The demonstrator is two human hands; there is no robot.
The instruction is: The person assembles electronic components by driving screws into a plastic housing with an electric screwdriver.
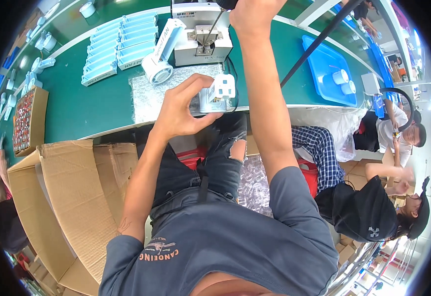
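My left hand (186,106) is curled around a small white-and-grey plastic housing (214,98), thumb below and fingers above, at the table's front edge. At the upper edge, my right hand (256,17) grips a screwdriver (226,4) with a black body, partly cut off by the picture's edge. Its thin bit slants down to the metal outlet of a white screw feeder (203,52). Left of the feeder, a pale blue handheld fan part (162,54) with a round end leans over a sheet of clear bubble wrap (149,96).
Two rows of pale blue plastic handle shells (119,47) lie on the green table (67,93). A blue tray (331,74) with white round parts is at right. A box of small parts (30,121) stands far left, open cardboard boxes (72,197) below. Co-workers sit at right.
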